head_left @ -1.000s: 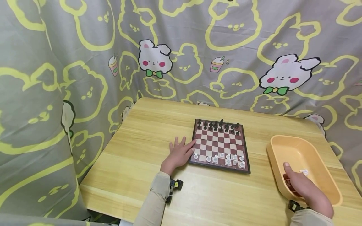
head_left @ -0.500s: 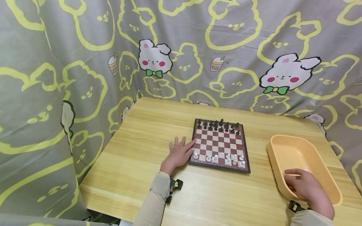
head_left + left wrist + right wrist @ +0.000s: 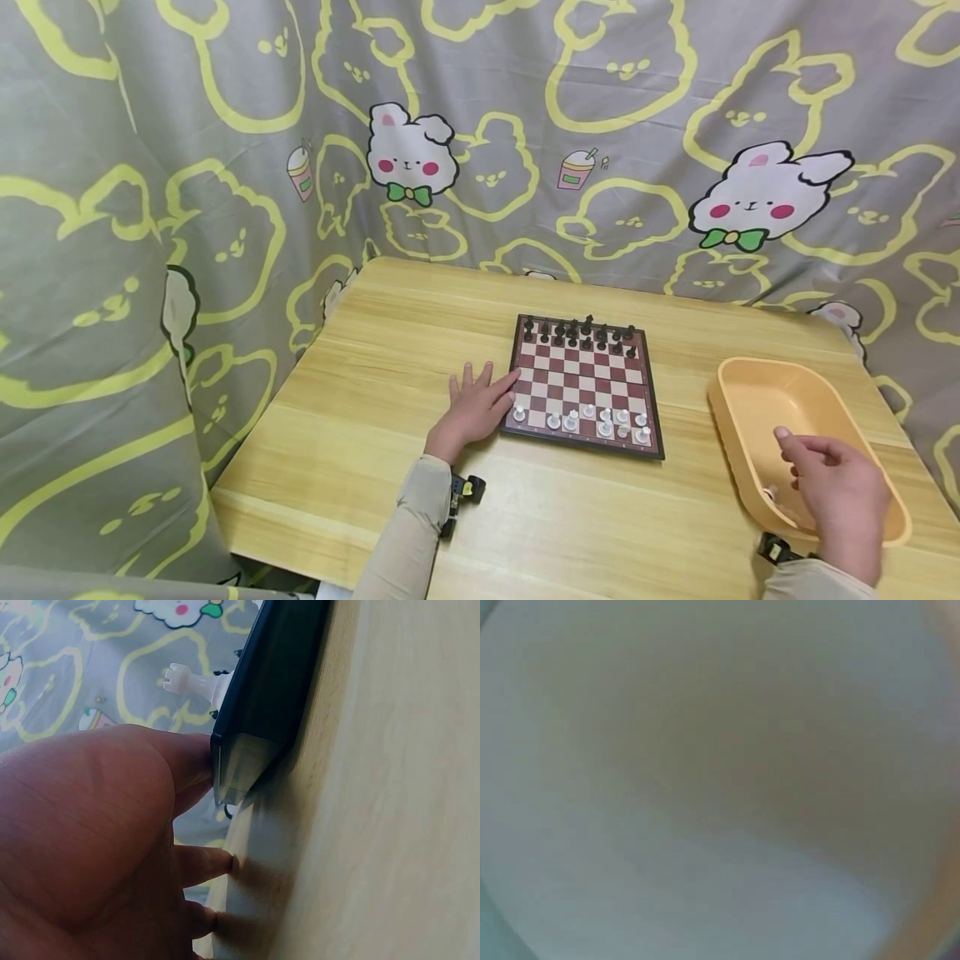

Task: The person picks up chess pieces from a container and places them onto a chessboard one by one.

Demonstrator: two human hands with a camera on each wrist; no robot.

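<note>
Head view: the right hand (image 3: 843,492) is over the orange tray (image 3: 772,396), fingers partly curled; whether they pinch anything I cannot tell. If so, a loose pinch could drop it. A small pale piece (image 3: 770,493) lies in the tray near them. The left hand (image 3: 474,410), fingers spread, touches the chessboard's (image 3: 577,385) left edge; a sideways nudge there could shift the board and topple the white pieces (image 3: 606,425).
</note>
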